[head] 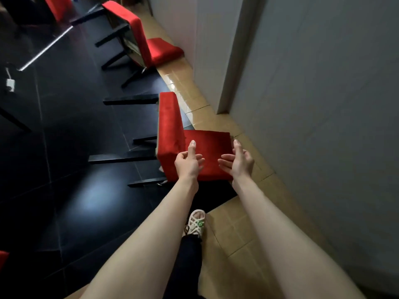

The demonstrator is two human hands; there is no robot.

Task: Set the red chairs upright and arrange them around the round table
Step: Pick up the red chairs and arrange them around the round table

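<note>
A red chair (172,130) lies tipped on its back on the floor, its black legs pointing left. My left hand (188,161) and my right hand (237,160) hover over its backrest with palms facing each other and fingers relaxed, holding nothing. A second red chair (138,33) lies tipped the same way farther back. A third red chair (57,6) shows at the top left beside the dark table (32,39). A sliver of red (3,258) pokes in at the left edge.
A grey wall (323,104) and white door frame (228,61) run along the right. Beige tiles (233,234) border glossy black floor tiles (75,190). My foot in a white woven shoe (196,223) stands just behind the near chair. A small white object (10,84) lies at left.
</note>
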